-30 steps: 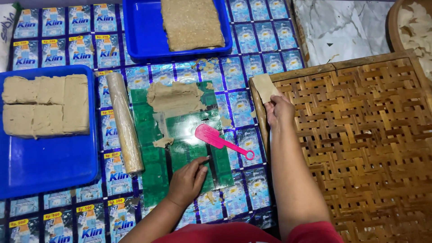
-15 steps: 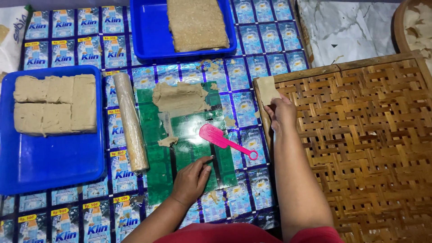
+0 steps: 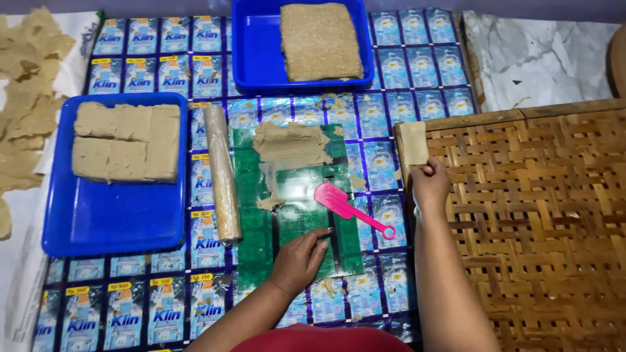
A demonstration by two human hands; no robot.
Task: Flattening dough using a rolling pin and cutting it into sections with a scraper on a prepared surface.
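My right hand [image 3: 428,186] pinches the near edge of a thin pale dough sheet [image 3: 413,142] that lies on the near left corner of a woven bamboo tray [image 3: 535,215]. Resting palm down on a green plastic sheet [image 3: 261,238] is my left hand [image 3: 301,257], with nothing in it. On that sheet, farther back, lies a flattened patch of brown dough [image 3: 290,145]. A pink plastic scraper [image 3: 342,205] lies just right of it, between my two hands. A wrapped rolling pin [image 3: 222,173] lies along the sheet's left side.
A blue tray [image 3: 98,221] at the left holds blocks of dough [image 3: 127,142]. Another blue tray [image 3: 257,55] at the back holds a coarse brown slab [image 3: 319,40]. Thin dried pieces [image 3: 26,111] are heaped at the far left. A mat of blue sachets [image 3: 398,72] covers the floor.
The view has shifted a little, and the heap of thin pieces at the left has come into sight. Both hands stay where they were, the right still at the thin sheet.
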